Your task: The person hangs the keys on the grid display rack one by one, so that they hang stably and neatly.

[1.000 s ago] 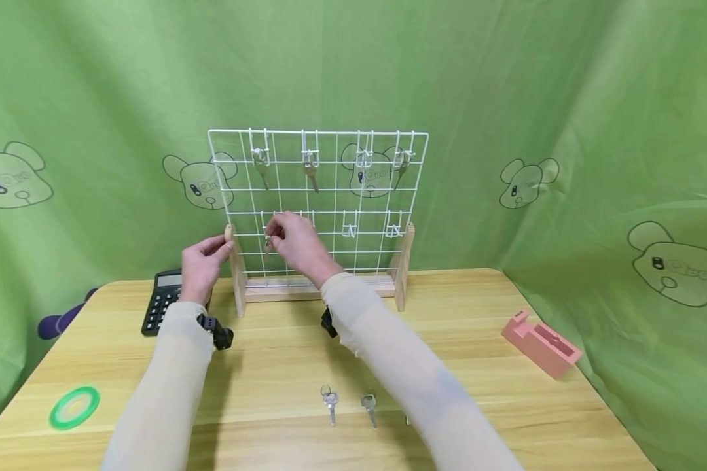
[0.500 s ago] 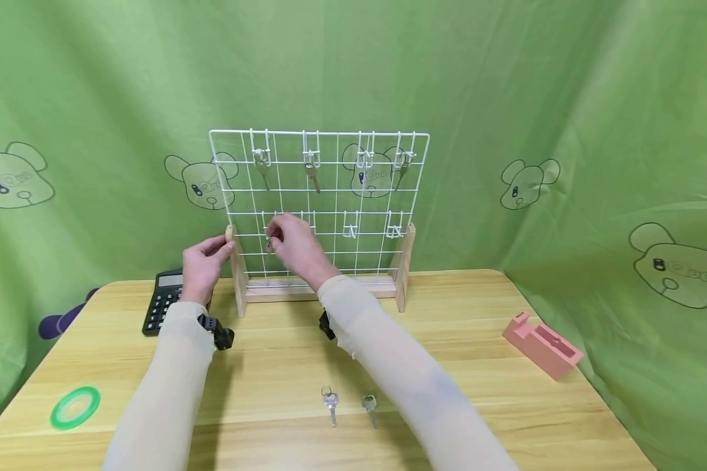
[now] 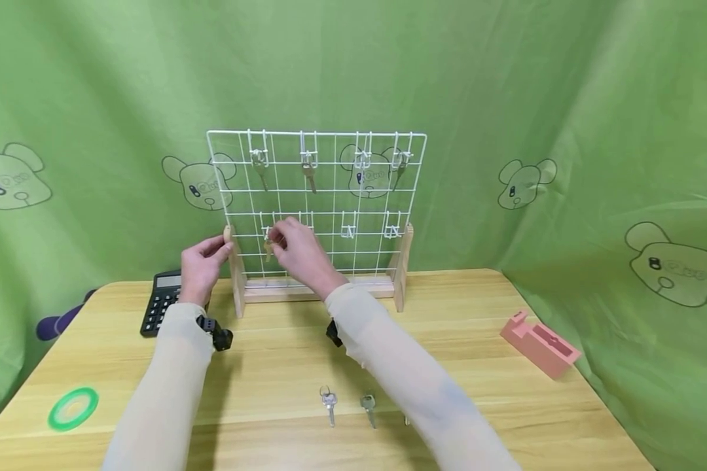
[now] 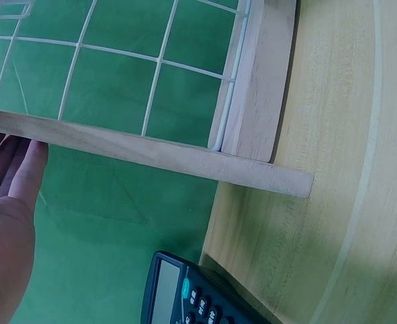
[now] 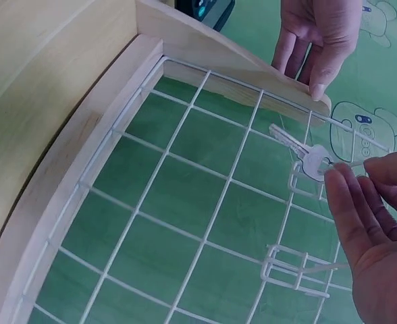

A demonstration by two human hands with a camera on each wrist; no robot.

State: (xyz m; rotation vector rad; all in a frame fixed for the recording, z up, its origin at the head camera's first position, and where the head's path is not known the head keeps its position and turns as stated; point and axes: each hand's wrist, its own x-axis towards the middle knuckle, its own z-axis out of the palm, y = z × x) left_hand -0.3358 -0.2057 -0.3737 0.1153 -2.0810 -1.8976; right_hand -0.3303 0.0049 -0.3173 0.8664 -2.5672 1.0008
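Observation:
A key (image 5: 312, 160) hangs, blade down, at the left hook of the wire grid's lower row. Beside its head is my right hand (image 3: 302, 252), with loosely bent fingers and the thumb tip a little apart from the front fingertip. In the right wrist view a fingertip overlaps the key's head; whether it touches cannot be told. My left hand (image 3: 201, 267) holds the top of the left wooden post (image 4: 131, 148) between thumb and fingers. Keys hang on the upper hooks, among them one silver key (image 3: 260, 171) and one brownish key (image 3: 309, 176). A white hook (image 5: 296, 270) sits near my right hand.
Two keys, one silver (image 3: 328, 404) and one duller (image 3: 368, 407), lie on the table's front, with another partly hidden by the right sleeve. A calculator (image 3: 160, 307) stands left of the rack. A green tape roll (image 3: 61, 420) and pink tape dispenser (image 3: 540, 348) lie further out.
My right hand has shifted slightly right and down from the lower left hook. More of the hook and hanging key shows now. The left hand stays on the post.

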